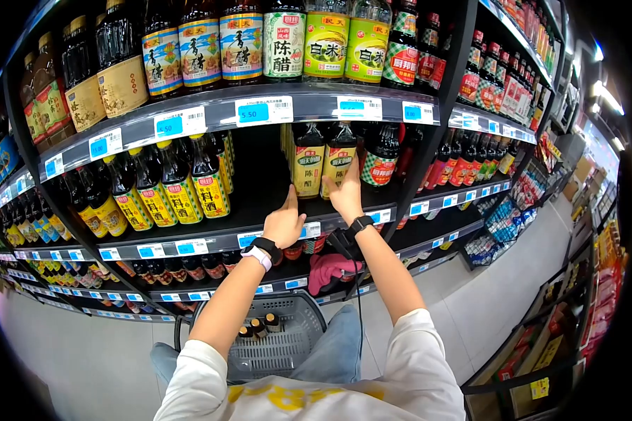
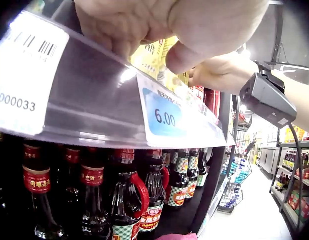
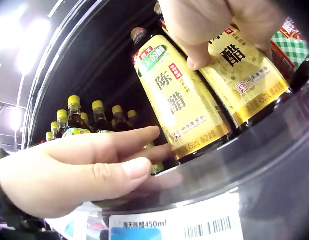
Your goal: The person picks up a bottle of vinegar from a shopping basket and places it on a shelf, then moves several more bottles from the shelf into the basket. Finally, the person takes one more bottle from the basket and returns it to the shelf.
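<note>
Two yellow-labelled vinegar bottles stand side by side at the shelf's front, the left one (image 1: 308, 163) and the right one (image 1: 338, 165). My right hand (image 1: 347, 193) grips the right bottle, thumb on its label and fingers round its far side; the right wrist view shows this hand (image 3: 214, 25) at the upper part of that bottle (image 3: 239, 70). My left hand (image 1: 285, 223) is at the left bottle's lower left, fingers extended; in the right wrist view the hand (image 3: 89, 172) has its fingertips beside the base of the left bottle (image 3: 179, 95).
Cooking-wine bottles (image 1: 179, 189) stand left of a dark gap on the same shelf. A green-checked bottle (image 1: 381, 158) is on the right. Price tags line the shelf edge (image 1: 239, 241). Below, a grey basket (image 1: 277, 354) holds several dark-capped bottles, near a pink cloth (image 1: 330, 272).
</note>
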{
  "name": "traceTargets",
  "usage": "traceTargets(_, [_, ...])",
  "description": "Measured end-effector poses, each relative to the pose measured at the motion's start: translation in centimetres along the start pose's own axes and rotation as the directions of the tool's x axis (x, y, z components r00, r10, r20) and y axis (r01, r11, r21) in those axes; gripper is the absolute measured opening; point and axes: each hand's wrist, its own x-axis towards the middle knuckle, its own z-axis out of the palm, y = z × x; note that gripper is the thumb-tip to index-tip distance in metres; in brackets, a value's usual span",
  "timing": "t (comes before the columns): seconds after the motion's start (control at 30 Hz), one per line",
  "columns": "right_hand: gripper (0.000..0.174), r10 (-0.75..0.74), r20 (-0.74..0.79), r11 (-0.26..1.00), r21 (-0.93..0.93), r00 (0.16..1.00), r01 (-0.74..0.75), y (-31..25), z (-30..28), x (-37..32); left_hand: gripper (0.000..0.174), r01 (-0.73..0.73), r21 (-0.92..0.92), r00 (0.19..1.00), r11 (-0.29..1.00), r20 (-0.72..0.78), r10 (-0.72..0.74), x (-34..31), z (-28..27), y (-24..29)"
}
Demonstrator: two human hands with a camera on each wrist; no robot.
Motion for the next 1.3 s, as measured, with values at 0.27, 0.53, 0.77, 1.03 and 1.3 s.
traceTargets(0.27, [0.086, 0.010, 0.040, 0.999, 0.053, 0.999, -0.013, 0.4, 0.1, 0.3, 0.073, -0.030, 0.025, 0.999, 0.999, -0.015, 0.031, -0.1, 0.0, 0.0])
traceTargets(0.53, [0.091, 0.002, 0.072, 0.995, 0.103, 0.997, -0.010, 1.7, 0.7, 0.8, 0.073, -0.019, 0.007, 1.000, 1.000, 0.002, 0.019, -0.1, -0.2, 0.0])
traceTargets(0.77, [0.095, 0.015, 0.100, 0.994, 0.103, 0.995, -0.025, 2.1, 0.6, 0.9, 0.073, -0.011, 0.012, 1.000, 1.000, 0.028, 0.011, -0.2, -0.8, 0.5])
traceTargets(1.03, [0.090, 0.059, 0.169, 0.944, 0.310, 0.984, -0.110, 2.1, 0.3, 0.6, 0.071, -0.055, 0.001, 0.998, 0.999, -0.033, 0.055, -0.1, -0.3, -0.2])
traceTargets(1.3, [0.078, 0.105, 0.223, 0.939, 0.297, 0.969, -0.170, 3.0, -0.1, -0.5, 0.069, -0.085, 0.012, 0.995, 0.996, -0.054, 0.086, -0.2, 0.1, -0.3])
